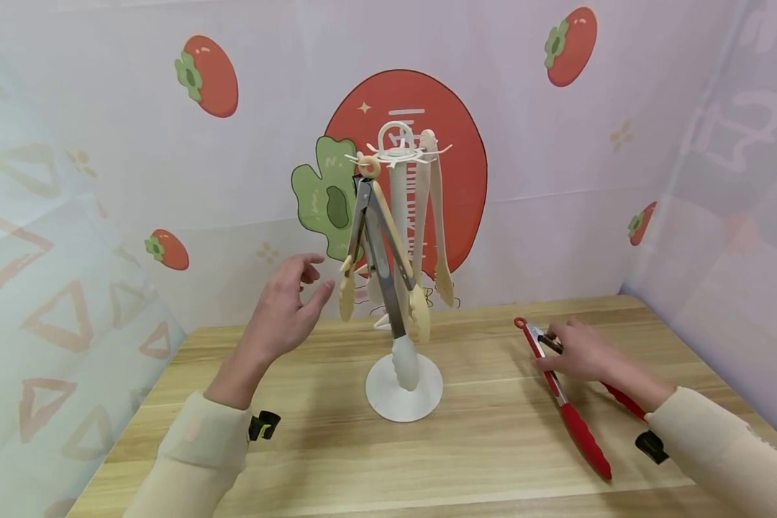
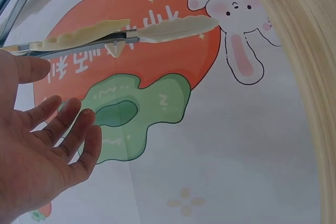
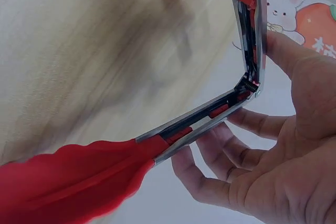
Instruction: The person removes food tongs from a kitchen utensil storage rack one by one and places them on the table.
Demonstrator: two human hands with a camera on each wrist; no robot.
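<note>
On the right of the table, the head view shows red-tipped tongs (image 1: 583, 435) with their metal arms spread. My right hand (image 1: 579, 350) grips them near the hinge end; in the right wrist view the thumb lies against one arm and the fingers (image 3: 210, 153) against the other. A white stand (image 1: 374, 392) with a ring of hooks rises at mid-table. From its hooks hang cream-tipped tongs (image 1: 419, 313), white-tipped tongs (image 1: 406, 363) and, farther back, beige tongs (image 1: 443, 277). My left hand (image 1: 285, 309) is in the air left of these, fingers loosely bent, holding nothing.
The wooden table (image 1: 285, 446) runs back to a patterned cloth wall (image 1: 259, 173), with cloth sides at left and right. Dark straps (image 1: 264, 425) show at both wrists. The stand's hooks (image 1: 440, 151) project outward at its top.
</note>
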